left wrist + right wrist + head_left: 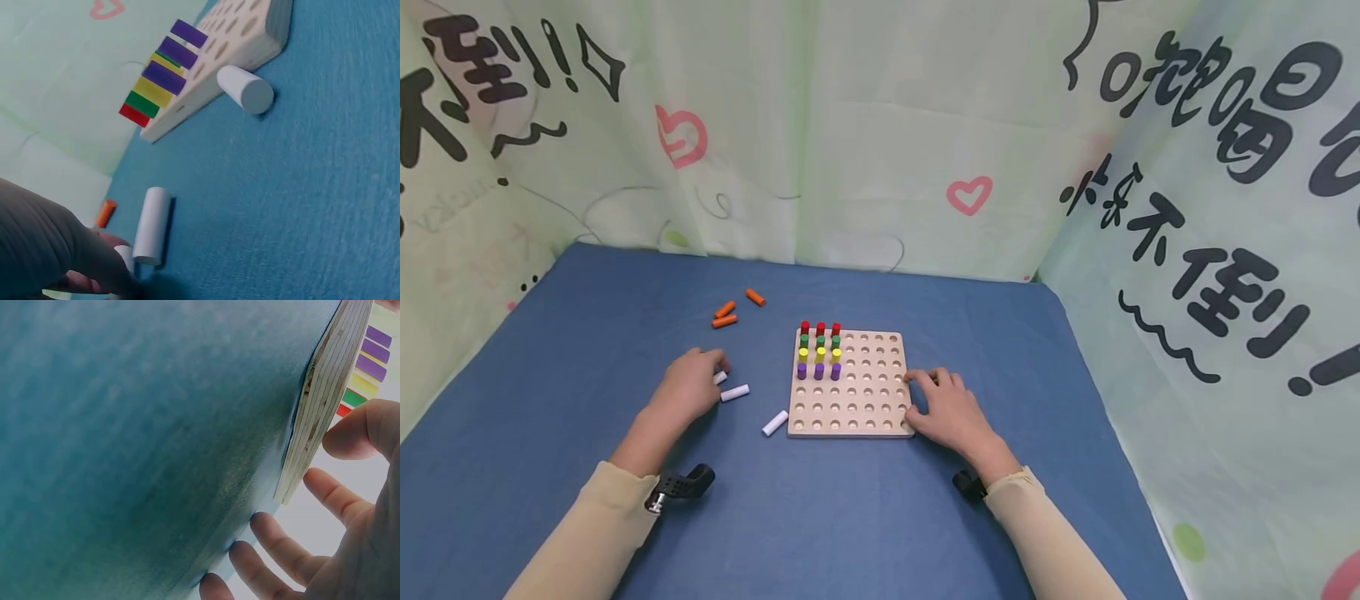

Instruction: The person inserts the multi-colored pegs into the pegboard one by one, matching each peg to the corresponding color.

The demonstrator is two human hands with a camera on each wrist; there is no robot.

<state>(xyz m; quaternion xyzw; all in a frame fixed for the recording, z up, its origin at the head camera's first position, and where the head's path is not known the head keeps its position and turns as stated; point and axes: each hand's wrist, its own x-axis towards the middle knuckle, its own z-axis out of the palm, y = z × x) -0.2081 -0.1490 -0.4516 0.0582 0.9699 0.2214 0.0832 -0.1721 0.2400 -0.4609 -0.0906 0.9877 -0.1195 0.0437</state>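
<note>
My left hand [688,387] pinches a white peg [125,255] between thumb and fingers at the cloth; the hand partly hides it. Just beside it lies a second white peg [735,392]. A third white peg [775,423] touches or nearly touches the left edge of the wooden pegboard [868,427]. In the board's left columns stand red pegs [821,328], green pegs [820,342], yellow pegs [820,356] and purple pegs [818,372], three of each. Fingers spread and loosely bent, my right hand [951,412] rests at the board's right edge.
Three orange pegs [725,321] lie on the blue cloth [850,517] beyond my left hand. Many holes in the board's middle, right and front hold no peg. A printed pale curtain [880,125] encloses the back and sides.
</note>
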